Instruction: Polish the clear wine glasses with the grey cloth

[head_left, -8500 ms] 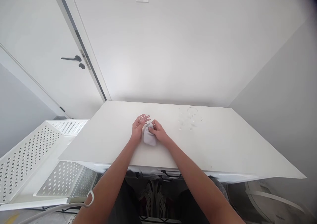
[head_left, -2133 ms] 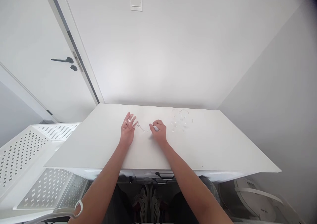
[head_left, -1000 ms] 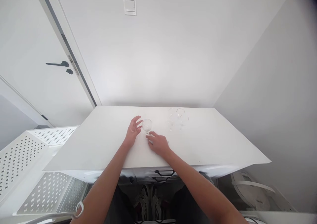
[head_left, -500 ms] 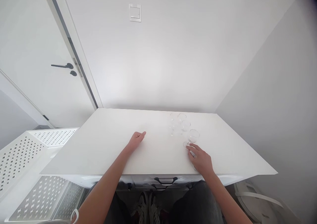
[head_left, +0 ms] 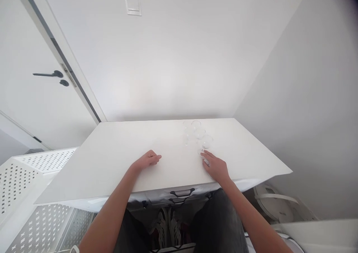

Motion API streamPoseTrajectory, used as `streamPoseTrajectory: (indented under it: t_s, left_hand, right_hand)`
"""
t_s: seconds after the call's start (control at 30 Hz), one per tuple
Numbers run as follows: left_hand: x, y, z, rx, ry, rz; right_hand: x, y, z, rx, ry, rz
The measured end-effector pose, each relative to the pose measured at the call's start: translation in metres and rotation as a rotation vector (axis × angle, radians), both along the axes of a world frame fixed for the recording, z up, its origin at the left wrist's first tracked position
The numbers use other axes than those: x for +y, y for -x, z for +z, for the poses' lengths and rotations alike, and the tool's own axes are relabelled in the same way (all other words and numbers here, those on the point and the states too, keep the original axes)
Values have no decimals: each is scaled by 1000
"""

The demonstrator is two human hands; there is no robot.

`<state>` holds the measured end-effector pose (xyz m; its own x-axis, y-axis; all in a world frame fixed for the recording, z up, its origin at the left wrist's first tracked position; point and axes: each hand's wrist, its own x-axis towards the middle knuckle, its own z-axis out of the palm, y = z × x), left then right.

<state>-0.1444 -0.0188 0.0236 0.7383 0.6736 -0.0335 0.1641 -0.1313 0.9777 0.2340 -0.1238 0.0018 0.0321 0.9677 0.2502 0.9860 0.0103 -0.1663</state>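
Observation:
On the white tabletop point(head_left: 117, 148), right of the middle, several clear glasses point(head_left: 207, 141) stand close together. Their outlines are faint, so their exact shape is hard to make out. My right hand point(head_left: 216, 167) has its fingers curved round the nearest clear glass, whose rim point(head_left: 200, 152) shows just past my fingertips; the rest of it is mostly covered. Away to the left, my left hand point(head_left: 147, 159) rests over the tabletop as a loose fist, thumb out, with nothing visible in it.
Black-handled drawers point(head_left: 182, 192) are below the table's front edge. White perforated panels point(head_left: 47, 159) stand at the left, near a door with a dark handle point(head_left: 47, 74). A round white lidded object point(head_left: 275, 204) sits on the floor at the right. Walls rise behind and right.
The view has turned to the right and tilted slightly, so the table and glasses sit further left. My right hand stays at the nearest glass; my left stays curled.

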Motion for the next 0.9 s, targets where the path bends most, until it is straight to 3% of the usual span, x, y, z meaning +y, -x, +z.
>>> streamPoseTrajectory:
  t_s: [0.07,0.33,0.47,0.57,0.73,0.9]
  left_hand:
    - [3,3,-1,-67,70,-53]
    - [8,9,-9,-191,208,-39]
    - [8,9,-6,-191,116,-22]
    - [8,9,-6,-178,77,-36]
    - [13,13,-13,-237,231,-51]
    - [18,15,-13,-211,313,-61]
  right_hand:
    - [1,-1,1,6,11,-2]
    - [-3,0,2,-8,-29,-6]
    - [-9,4,0,7,-111,-52]
    - [-8,4,0,-1,-78,-28]
    - [-5,3,0,-6,-16,50]
    - [-10,0,-1,64,-118,47]
